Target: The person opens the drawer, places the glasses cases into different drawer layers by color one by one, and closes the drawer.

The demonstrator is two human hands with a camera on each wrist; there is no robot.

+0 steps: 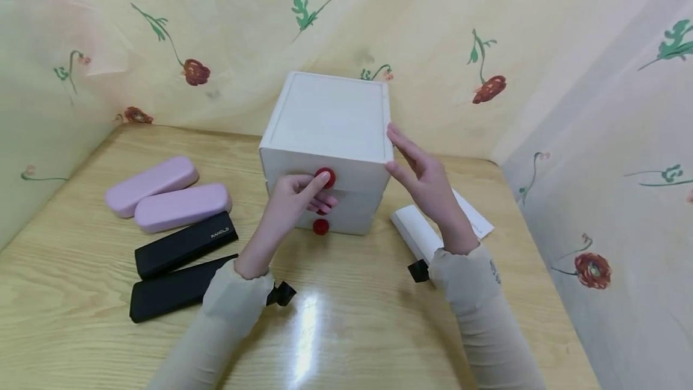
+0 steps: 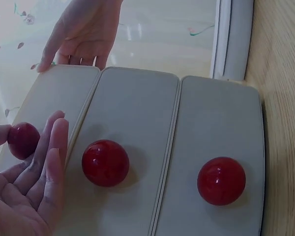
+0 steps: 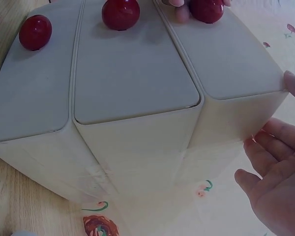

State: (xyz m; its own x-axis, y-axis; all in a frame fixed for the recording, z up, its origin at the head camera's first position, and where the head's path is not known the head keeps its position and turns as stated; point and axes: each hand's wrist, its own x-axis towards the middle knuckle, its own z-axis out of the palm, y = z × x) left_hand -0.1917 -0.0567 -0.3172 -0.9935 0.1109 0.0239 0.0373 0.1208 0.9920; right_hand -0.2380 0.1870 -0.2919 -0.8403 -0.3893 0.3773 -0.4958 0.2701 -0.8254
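In the head view, your left hand (image 1: 289, 200) pinches the top knob (image 1: 331, 182) of the white drawer box (image 1: 338, 113), which stands just ahead of that hand; your right hand (image 1: 426, 180) holds its fingers extended at the box's near right edge. Any push or pull would likely go best straight along the knob's line, with the right hand bracing lightly so the box doesn't skew. Mind your sleeves: black cases (image 1: 186, 245) lie left of your left hand, and a white case (image 1: 417, 230) lies below your right. In the left wrist view, your left thumb sits on one side of the top knob, the fingers loosely bent opposite; the middle knob (image 2: 105, 163) and bottom knob (image 2: 221, 181) are apart from your grip. In the right wrist view, your right fingertips meet the box's corner and side while the palm stands clear; a steady, relaxed wrist should suffice there.
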